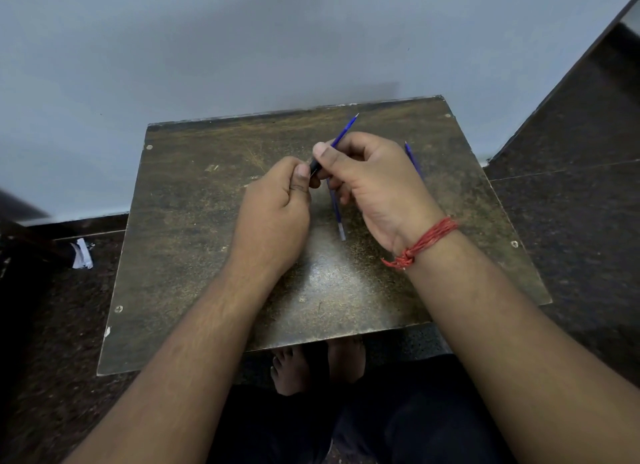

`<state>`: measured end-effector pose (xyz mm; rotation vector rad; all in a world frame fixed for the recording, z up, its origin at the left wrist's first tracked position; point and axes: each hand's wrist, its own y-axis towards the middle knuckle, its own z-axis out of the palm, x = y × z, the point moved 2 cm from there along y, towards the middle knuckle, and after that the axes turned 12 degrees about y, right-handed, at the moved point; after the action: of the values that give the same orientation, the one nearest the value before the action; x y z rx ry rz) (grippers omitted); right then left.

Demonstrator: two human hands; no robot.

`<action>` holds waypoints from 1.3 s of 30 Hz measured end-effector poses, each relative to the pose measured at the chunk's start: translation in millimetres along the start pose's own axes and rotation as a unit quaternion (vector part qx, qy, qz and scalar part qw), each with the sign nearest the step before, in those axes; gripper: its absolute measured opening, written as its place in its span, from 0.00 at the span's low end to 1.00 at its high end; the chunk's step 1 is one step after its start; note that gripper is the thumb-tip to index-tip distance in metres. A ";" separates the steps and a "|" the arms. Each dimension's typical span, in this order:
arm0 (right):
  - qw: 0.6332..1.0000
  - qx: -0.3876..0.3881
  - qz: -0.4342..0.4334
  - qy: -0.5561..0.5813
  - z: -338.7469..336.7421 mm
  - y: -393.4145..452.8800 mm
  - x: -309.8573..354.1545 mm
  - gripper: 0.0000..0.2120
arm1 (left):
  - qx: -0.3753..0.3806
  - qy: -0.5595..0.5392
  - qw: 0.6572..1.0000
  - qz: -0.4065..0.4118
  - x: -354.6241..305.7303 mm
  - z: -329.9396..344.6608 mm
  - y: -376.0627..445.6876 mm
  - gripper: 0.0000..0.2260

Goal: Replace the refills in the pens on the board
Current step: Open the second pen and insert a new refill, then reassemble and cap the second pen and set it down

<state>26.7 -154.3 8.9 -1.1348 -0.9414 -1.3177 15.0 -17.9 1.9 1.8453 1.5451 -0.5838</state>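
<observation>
Pale grey-blue wall (242, 40) across the whole upper half, meeting a dark speckled stone floor (571, 193) at right and left. Worn brown board (207, 255), scuffed and shiny in the middle, pushed up against the wall, with screw heads near its corners. Two bare forearms reaching in from the lower edge, meeting over the far middle of the board. Right hand (377, 183) curled around a blue refill (344, 131), thumb and fingers pinching it, pointed tip sticking up and away toward the wall. Left hand (277, 207) closed in a loose fist, thumb and fingertips clamped on a dark pen barrel (314, 167) just where the refill goes into it; the two hands touching there. Bare feet (318, 366) showing under the near edge of the board, above dark trousers. Red thread wristband (422, 243) wound round the right wrist, knotted on the inner side. Second blue refill (336, 214) lying flat on the board between the hands, pale end pointing toward the near edge. Third blue piece (412, 158) lying just behind the right hand, mostly hidden. Crumpled white scrap (82, 254) on the floor left of the board.
</observation>
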 end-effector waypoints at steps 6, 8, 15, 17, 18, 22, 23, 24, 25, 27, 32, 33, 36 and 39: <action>0.999 -0.025 -0.023 0.012 -4.3 2.5 1.6 0.09 | 0.002 0.001 1.000 -0.004 1.2 1.2 -0.1 0.14; 0.997 -0.044 -0.033 0.053 -8.4 4.7 5.2 0.09 | 0.005 0.001 1.000 -0.007 2.0 1.6 -0.1 0.14; 0.963 -0.150 -0.019 0.223 -41.7 14.8 12.5 0.13 | 0.026 0.015 0.999 -0.014 0.4 1.0 -1.6 0.13; 0.969 -0.172 -0.017 0.176 -51.3 15.7 12.5 0.13 | 0.028 0.014 0.999 -0.013 -0.5 0.4 -1.9 0.14; 0.975 -0.179 -0.019 0.131 -56.2 16.3 12.9 0.12 | 0.028 0.015 0.999 -0.013 -0.7 0.5 -1.9 0.14; 0.973 -0.204 -0.050 -0.099 -77.7 19.0 21.6 0.09 | 0.020 0.004 1.000 -0.005 -0.6 -0.1 -2.1 0.14; 0.963 -0.212 -0.064 -0.151 -83.2 19.3 24.9 0.09 | 0.019 0.004 1.000 -0.004 -0.3 0.2 -2.3 0.13; 0.951 -0.217 -0.076 -0.204 -87.8 19.9 27.3 0.10 | 0.018 0.004 1.000 -0.004 0.3 0.1 -2.6 0.14; 0.937 -0.220 -0.086 -0.256 -92.3 20.0 29.7 0.12 | 0.019 0.004 1.000 -0.004 0.1 0.2 -2.9 0.13; 0.899 -0.212 -0.088 -0.373 -99.2 20.0 32.7 0.13 | 0.020 0.005 1.000 -0.005 -0.6 0.2 -3.0 0.13; 0.821 -0.154 -0.035 -0.549 -100.1 24.4 29.4 0.11 | 0.021 0.009 1.000 -0.006 -1.0 0.1 -3.5 0.13; 0.816 -0.143 -0.020 -0.559 -98.5 24.8 26.7 0.10 | 0.021 0.008 1.000 -0.008 -0.8 0.2 -3.6 0.14; 0.819 -0.132 0.008 -0.559 -94.4 23.3 21.7 0.09 | 0.019 -0.004 1.000 -0.016 0.0 0.3 -3.5 0.14; 0.824 -0.135 0.007 -0.550 -93.4 21.8 22.4 0.10 | 0.021 -0.005 1.000 -0.020 1.2 0.4 -3.6 0.14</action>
<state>40.7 -251.7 7.8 -2.2074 -1.5623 -0.6950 11.8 -17.1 0.0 1.8445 1.5770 -0.6465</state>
